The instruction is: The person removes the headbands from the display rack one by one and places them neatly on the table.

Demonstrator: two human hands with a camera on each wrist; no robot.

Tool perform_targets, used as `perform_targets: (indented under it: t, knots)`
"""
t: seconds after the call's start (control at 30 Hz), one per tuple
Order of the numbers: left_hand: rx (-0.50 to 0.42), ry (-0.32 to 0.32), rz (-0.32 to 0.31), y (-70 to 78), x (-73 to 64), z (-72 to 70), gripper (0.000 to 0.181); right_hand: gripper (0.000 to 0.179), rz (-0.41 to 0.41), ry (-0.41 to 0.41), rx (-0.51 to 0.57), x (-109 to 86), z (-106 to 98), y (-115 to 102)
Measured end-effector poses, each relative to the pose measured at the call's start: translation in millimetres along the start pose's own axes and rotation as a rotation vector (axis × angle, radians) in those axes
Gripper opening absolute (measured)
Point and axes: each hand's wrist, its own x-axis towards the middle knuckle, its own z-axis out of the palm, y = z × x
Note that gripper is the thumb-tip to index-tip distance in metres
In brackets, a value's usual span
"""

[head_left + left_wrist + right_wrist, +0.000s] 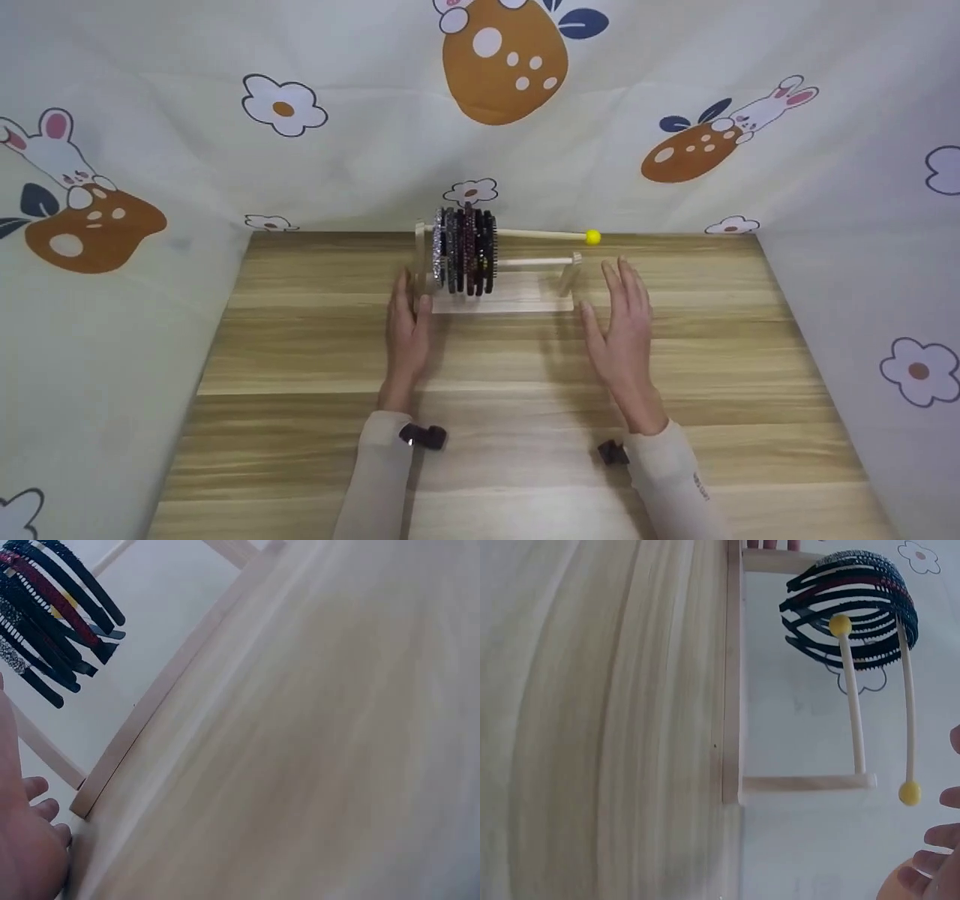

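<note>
Several headbands point(469, 251), toothed and some glittery in silver, dark red and black, hang side by side on the upper rod point(544, 235) of a wooden rack point(517, 301). They sit toward its left end. The upper rod's free right end carries a yellow ball point(593, 237). My left hand point(409, 330) lies along the rack's left upright, fingers extended and right at the wood. Off the right upright point(571, 274), my right hand point(624, 334) stands apart with straight fingers and holds nothing. In the right wrist view, a second yellow ball point(840, 625) tips the lower rod.
The rack stands at the back edge of a wood-grain table point(480, 465). A cloth point(360, 165) printed with rabbits, orange shapes and flowers hangs behind and along both sides. A small black device point(424, 436) is worn at the left wrist and another point(613, 452) at the right.
</note>
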Motion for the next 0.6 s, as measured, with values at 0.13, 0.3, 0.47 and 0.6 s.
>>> perform_targets:
  t: [0.13, 0.3, 0.47, 0.6]
  knots:
    - [-0.019, 0.002, 0.014, 0.5, 1.4, 6.0, 0.068, 0.058, -0.022, 0.028, 0.037, -0.7, 4, -5]
    - [-0.035, -0.032, -0.016, 3.5, 0.7, 9.6, 0.068, 0.055, -0.042, 0.069, 0.084, -1.5, 10, -11]
    - [-0.067, -0.064, -0.057, 3.6, -1.1, 7.8, 0.069, 0.053, -0.036, 0.078, 0.137, -1.4, 17, -18]
    - [-0.076, -0.08, -0.06, 1.9, -1.7, 6.9, 0.073, 0.052, -0.026, 0.071, 0.204, -1.5, 22, -24]
